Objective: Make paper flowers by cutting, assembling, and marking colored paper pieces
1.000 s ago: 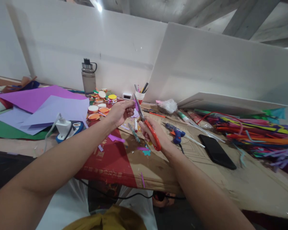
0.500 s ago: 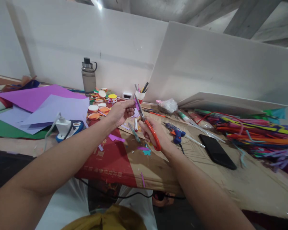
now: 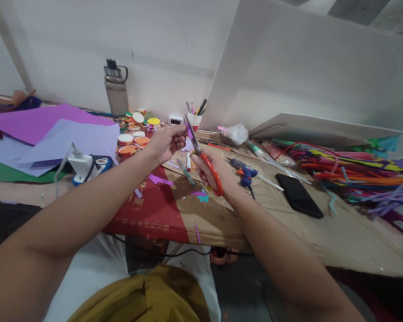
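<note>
Wrapped round the red handles of a pair of scissors [image 3: 211, 172], my right hand [image 3: 210, 169] holds them with the blades pointing up and away. My left hand [image 3: 168, 142] pinches a small piece of purple paper [image 3: 190, 133] right beside the blades. Part of that paper is hidden by the fingers and the scissors. Below the hands lie a marker with a red end [image 3: 188, 162], a slim greenish cutter-like tool [image 3: 186, 172] and a teal paper shape [image 3: 203, 198]. Purple scraps [image 3: 160, 180] are scattered over the red part of the cardboard [image 3: 144, 223].
Purple and lilac sheets [image 3: 77, 138] lie at the left, near a white plug [image 3: 82, 162]. A bottle [image 3: 116, 91], round discs [image 3: 126, 150] and a pen cup [image 3: 194, 120] stand behind. Rightward are a glue gun [image 3: 246, 175], a black phone [image 3: 298, 195] and pipe cleaners [image 3: 352, 172].
The camera view has tilted down, so the table sits higher in the picture. Both hands keep their hold on the paper and the scissors, with little other visible motion.
</note>
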The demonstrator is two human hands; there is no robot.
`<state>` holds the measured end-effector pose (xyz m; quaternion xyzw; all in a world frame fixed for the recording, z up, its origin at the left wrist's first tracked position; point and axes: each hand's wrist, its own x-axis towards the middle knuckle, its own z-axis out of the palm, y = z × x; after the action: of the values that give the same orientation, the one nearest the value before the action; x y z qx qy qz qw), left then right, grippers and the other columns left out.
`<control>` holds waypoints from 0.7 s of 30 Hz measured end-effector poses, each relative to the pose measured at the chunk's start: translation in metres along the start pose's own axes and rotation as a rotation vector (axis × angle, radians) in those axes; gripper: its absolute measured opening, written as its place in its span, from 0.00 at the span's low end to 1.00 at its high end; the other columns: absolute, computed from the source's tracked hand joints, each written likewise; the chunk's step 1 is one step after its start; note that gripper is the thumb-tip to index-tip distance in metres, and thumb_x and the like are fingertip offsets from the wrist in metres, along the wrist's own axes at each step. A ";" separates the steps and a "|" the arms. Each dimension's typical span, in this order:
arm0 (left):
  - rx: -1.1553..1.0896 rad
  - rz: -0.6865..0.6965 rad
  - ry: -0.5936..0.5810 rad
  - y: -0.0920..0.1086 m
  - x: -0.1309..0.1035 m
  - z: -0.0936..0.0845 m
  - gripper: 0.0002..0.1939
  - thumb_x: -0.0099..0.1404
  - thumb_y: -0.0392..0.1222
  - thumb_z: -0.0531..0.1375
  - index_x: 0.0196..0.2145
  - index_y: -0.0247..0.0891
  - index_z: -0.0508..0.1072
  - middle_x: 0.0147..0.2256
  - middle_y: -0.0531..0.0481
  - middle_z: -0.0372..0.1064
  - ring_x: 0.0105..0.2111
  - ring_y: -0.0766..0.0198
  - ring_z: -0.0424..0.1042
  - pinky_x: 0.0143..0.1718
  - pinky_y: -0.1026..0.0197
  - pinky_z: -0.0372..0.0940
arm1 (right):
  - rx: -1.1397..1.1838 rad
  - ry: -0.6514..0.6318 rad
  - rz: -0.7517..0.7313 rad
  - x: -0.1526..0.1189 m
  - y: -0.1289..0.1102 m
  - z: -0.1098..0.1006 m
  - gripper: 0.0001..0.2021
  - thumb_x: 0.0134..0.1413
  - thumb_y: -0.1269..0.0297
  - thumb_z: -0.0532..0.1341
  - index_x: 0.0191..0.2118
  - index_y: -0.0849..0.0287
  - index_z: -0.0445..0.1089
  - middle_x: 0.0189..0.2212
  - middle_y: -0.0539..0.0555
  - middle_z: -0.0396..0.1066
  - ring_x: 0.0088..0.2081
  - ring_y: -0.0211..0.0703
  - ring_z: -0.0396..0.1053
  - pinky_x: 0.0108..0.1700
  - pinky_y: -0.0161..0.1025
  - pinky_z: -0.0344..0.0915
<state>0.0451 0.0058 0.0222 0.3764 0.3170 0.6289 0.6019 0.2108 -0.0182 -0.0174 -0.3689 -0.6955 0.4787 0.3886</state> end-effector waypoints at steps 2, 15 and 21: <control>0.001 -0.009 -0.007 0.000 0.001 0.001 0.06 0.55 0.32 0.64 0.25 0.34 0.69 0.19 0.55 0.64 0.18 0.76 0.62 0.21 0.73 0.60 | -0.014 0.003 0.008 0.000 -0.002 0.000 0.17 0.54 0.48 0.61 0.31 0.55 0.59 0.18 0.43 0.58 0.15 0.28 0.53 0.14 0.27 0.51; 0.023 -0.002 0.059 -0.001 0.004 0.002 0.05 0.56 0.33 0.64 0.26 0.34 0.70 0.20 0.54 0.66 0.18 0.76 0.64 0.22 0.73 0.63 | -0.020 0.023 -0.047 0.001 -0.006 -0.002 0.16 0.53 0.50 0.62 0.30 0.56 0.61 0.22 0.45 0.59 0.20 0.30 0.58 0.19 0.27 0.54; 0.044 -0.011 0.068 0.000 0.003 0.003 0.05 0.59 0.33 0.62 0.26 0.34 0.70 0.20 0.55 0.66 0.19 0.76 0.65 0.22 0.74 0.63 | -0.006 0.018 -0.026 0.001 -0.005 -0.003 0.15 0.53 0.51 0.62 0.30 0.56 0.61 0.20 0.45 0.58 0.19 0.30 0.57 0.19 0.28 0.53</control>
<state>0.0474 0.0089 0.0239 0.3661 0.3530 0.6310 0.5858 0.2121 -0.0175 -0.0120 -0.3653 -0.6983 0.4681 0.3998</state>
